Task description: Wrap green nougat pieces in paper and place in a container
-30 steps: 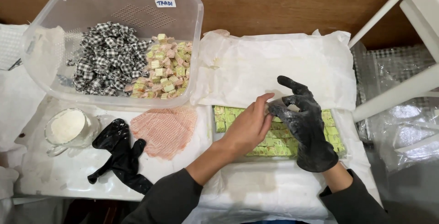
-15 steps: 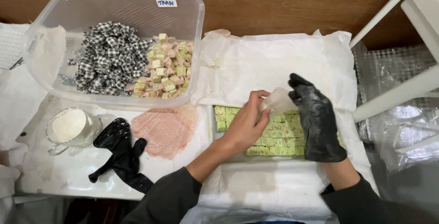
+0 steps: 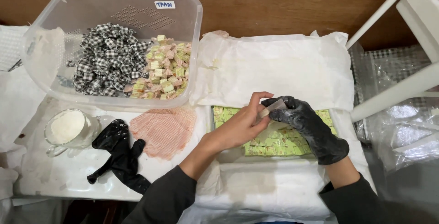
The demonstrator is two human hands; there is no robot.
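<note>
My bare left hand (image 3: 235, 127) and my black-gloved right hand (image 3: 312, 129) meet above a tray of pale green and white candy squares (image 3: 279, 142). Both pinch a small clear wrapper (image 3: 271, 108) between their fingertips; I cannot tell whether a candy is inside it. The tray rests on white paper (image 3: 274, 70), and my hands hide much of it.
At the back left, a clear plastic tub (image 3: 192, 32) holds checked wrapped candies (image 3: 103, 66) and pink-green wrapped candies (image 3: 167, 70). In front of the tub lie a stack of pink wrappers (image 3: 164, 130), a spare black glove (image 3: 120, 153) and a cup of white powder (image 3: 68, 128). A white chair (image 3: 402, 64) stands to the right.
My gloved right hand, spread over the tray a second ago, has closed in on my left hand. Both now pinch the clear wrapper slightly lower, just above the candy.
</note>
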